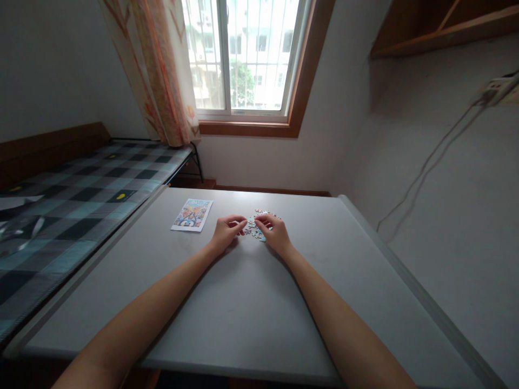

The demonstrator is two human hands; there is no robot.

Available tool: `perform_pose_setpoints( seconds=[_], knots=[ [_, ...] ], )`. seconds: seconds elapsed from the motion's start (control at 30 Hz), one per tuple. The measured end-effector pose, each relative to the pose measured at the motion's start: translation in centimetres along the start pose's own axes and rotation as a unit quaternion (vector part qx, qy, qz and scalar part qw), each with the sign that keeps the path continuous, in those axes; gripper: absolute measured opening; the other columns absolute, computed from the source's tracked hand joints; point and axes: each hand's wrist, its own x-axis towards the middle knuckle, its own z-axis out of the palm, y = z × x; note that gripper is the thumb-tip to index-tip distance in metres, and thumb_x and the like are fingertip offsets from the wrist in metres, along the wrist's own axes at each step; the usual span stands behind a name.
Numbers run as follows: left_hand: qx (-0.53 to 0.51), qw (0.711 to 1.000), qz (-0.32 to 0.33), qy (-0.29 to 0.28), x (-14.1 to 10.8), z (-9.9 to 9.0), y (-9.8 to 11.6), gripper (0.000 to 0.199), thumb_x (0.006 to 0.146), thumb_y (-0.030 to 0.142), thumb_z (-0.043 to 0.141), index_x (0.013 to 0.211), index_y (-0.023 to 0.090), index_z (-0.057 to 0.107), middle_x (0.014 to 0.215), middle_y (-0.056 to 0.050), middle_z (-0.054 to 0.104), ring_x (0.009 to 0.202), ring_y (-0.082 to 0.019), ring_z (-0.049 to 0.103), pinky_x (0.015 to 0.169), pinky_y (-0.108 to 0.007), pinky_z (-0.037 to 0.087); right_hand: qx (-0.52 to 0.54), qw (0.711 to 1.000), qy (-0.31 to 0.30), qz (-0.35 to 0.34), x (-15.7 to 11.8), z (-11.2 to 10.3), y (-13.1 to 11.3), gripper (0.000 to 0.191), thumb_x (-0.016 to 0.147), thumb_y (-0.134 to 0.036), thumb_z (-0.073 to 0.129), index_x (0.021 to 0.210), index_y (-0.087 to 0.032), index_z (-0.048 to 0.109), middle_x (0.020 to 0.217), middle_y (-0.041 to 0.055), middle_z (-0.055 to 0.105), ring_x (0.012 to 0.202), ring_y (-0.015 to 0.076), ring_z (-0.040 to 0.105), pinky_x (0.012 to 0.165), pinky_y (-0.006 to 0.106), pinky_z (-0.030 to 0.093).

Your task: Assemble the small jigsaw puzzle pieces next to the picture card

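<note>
Now, starting from the far left, a bed [140, 174] with a checked cover runs along beside the table [243, 319], a patterned curtain [158, 70] hanging over its far end. Moving right, a printed card [192, 215] lies flat on the tabletop, just left of the hands and touched by neither.

Next comes the left hand [225, 232], thumb and fingers drawn close together, tips pointing right at the near edge of the action. Is there a piece in that pinch? Cannot tell — it is too small from up here.

And in the middle, the puzzle pieces [256, 233]! They lie in a loose scatter on the table, between the two hands and a little beyond them, with no clear long axis to the heap. For the left fingertips they lie to the right; for the right fingertips, to the left, below and just past.

Over to the right hand [277, 233], the nearer of the two, reaching over the scatter and covering part of it. Thumb and forefinger come near each other, curled inward — whether they grasp a piece, again, cannot be told.

Farther right, a cable [422, 168] droops down the wall.
</note>
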Motion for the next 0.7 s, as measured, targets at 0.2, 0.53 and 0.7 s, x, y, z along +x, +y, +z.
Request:
perform_pose_setpoints(
  seconds=[0.2, 0.53, 0.7],
  knots=[
    [0.005, 1.000, 0.014, 0.005, -0.17, 0.10, 0.21, 0.033, 0.066, 0.045, 0.076, 0.078, 0.014, 0.070, 0.075, -0.004, 0.068, 0.051, -0.011, 0.059, 0.050, -0.023, 0.045, -0.005, 1.000, 0.004, -0.001, 0.01, 0.06, 0.12, 0.019, 0.082, -0.035, 0.059, 0.080, -0.018, 0.068, 0.080, 0.0056, 0.071, 0.070, 0.0175, 0.063, 0.066, 0.030, 0.051],
    [0.027, 0.999, 0.036, -0.002, -0.11, -0.06, -0.27, 0.031, 0.070, 0.043, 0.075, 0.082, 0.014, 0.070, 0.076, -0.004, 0.068, 0.052, -0.011, 0.061, 0.049, -0.022, 0.045, -0.005, 1.000, 0.008, -0.006, 0.03, -0.06, -0.19, 0.018, 0.082, -0.034, 0.059, 0.079, -0.018, 0.068, 0.079, 0.0059, 0.071, 0.070, 0.0180, 0.064, 0.066, 0.031, 0.050],
    [0.027, 0.998, 0.051, -0.003, -0.05, -0.05, -0.47, 0.029, 0.072, 0.042, 0.073, 0.080, 0.014, 0.070, 0.076, -0.003, 0.066, 0.051, -0.010, 0.060, 0.048, -0.021, 0.046, -0.011, 1.000, 0.006, -0.013, 0.10, 0.04, 0.09, 0.018, 0.082, -0.033, 0.059, 0.080, -0.018, 0.069, 0.080, 0.0059, 0.071, 0.071, 0.0173, 0.063, 0.066, 0.030, 0.049]
  ],
)
